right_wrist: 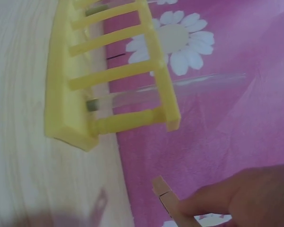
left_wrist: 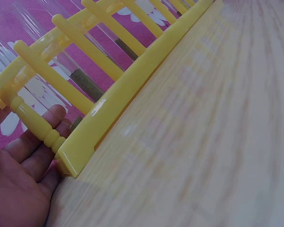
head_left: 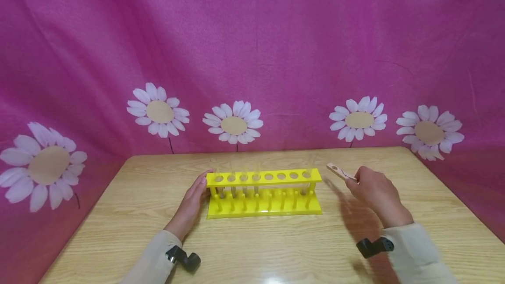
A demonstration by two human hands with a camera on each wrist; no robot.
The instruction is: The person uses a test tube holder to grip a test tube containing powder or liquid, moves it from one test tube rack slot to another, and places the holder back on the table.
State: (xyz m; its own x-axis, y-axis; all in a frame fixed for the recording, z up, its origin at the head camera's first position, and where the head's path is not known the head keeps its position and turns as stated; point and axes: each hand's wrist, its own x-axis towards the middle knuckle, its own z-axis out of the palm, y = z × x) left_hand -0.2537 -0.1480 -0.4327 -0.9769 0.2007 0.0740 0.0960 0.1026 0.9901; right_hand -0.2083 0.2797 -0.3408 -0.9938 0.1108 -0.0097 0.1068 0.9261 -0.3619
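Note:
A yellow test tube rack (head_left: 263, 183) stands upright on the table. Several clear test tubes (left_wrist: 87, 85) fill its left holes, with dark brownish-green matter at the bottom of some. One more test tube (right_wrist: 210, 82) is in the far right hole, dark at its base. My left hand (head_left: 191, 207) grips the rack's left end; in the left wrist view its fingers (left_wrist: 33, 163) reach behind the end post, while the thumb is mostly out of frame. Right of the rack, my right hand (head_left: 378, 194) holds a wooden test tube holder (head_left: 337, 171) in the air, its tip toward the rack without touching it.
The light wooden table (head_left: 256, 249) runs back to a pink curtain (head_left: 260, 56) printed with white daisies. Several rack holes between the left tubes and the right one hold no tube. A black wrist camera (head_left: 375, 246) is strapped over the right sleeve.

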